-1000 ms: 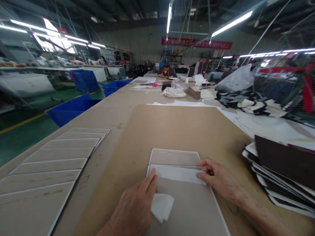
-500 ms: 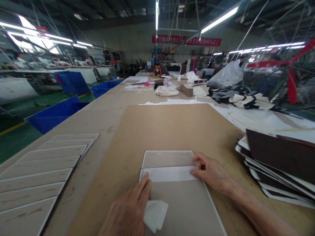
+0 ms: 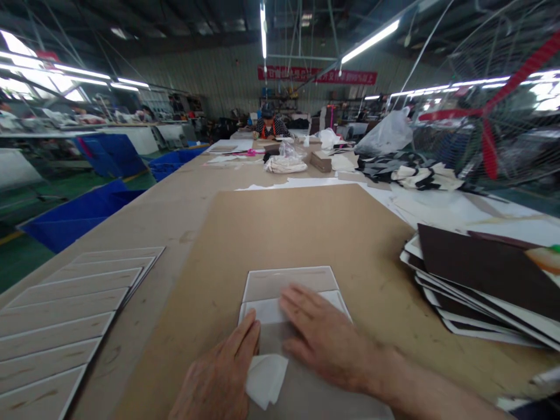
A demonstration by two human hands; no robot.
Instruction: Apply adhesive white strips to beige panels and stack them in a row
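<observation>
In the head view, the white strip [image 3: 268, 311] lying across the grey board [image 3: 308, 399] seems best smoothed evenly, the right hand [image 3: 321, 332] flat, gripping nothing, the left hand [image 3: 219, 370] pressing near its left end, any hold on the folded paper [image 3: 268, 378] unclear.

Passage is being left over the brown sheet [image 3: 280, 227] beyond the right hand [image 3: 324, 335]; the way rightward is being blocked by a dark stack [image 3: 481, 274], the left bordered by flat panels [image 3: 61, 325].
</observation>
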